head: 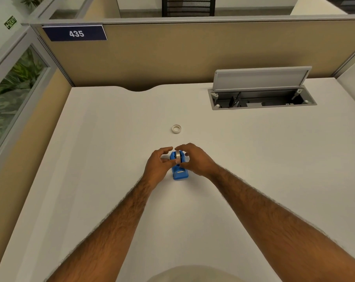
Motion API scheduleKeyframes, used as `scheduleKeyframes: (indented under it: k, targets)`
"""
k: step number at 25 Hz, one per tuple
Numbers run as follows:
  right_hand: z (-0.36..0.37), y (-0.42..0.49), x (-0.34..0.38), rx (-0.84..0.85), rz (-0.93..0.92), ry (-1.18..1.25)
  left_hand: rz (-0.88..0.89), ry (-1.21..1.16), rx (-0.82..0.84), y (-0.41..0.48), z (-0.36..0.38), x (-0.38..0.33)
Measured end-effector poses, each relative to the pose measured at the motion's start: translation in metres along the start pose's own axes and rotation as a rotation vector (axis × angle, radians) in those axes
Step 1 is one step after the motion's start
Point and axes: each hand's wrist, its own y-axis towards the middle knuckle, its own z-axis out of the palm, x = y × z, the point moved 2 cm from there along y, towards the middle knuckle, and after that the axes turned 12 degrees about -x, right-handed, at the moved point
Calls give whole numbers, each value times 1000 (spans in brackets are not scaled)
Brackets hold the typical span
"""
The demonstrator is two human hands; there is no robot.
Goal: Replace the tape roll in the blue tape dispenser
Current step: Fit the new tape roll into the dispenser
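At frame centre, the left hand (159, 163) and right hand (193, 159) pinch the roll (178, 155) seated in the dispenser (179, 169); an uneven pull could jam it.

Glossy blue plastic dispenser (180, 171); matt smooth white desk (111, 149); beige cloth partition (172, 55)

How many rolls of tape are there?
2. One tape roll sits in the blue tape dispenser, between the left hand and right hand. The other tape roll lies flat on the desk farther away. None seem hidden.
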Motion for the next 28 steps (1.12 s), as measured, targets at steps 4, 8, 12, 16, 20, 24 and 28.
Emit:
scheduleKeyframes:
  k: [4,8,12,16,20,24,28]
  targets:
    - [-8,-2,5,-29,37,51,34,33,18,4,3,1]
    - [-12,-3,9,-57,52,68,48,57,49,8,7,5]
    - [-7,-3,10,-88,43,76,67,69,45,13,8,10]
    - [-2,2,9,-137,41,73,71,72,42,16,11,13]
    - [1,13,10,-153,53,52,78,76,40,18,14,16]
    - [4,24,10,-153,99,42,79,93,27,20,15,18]
    - [6,23,9,-148,143,61,84,81,42,22,15,22]
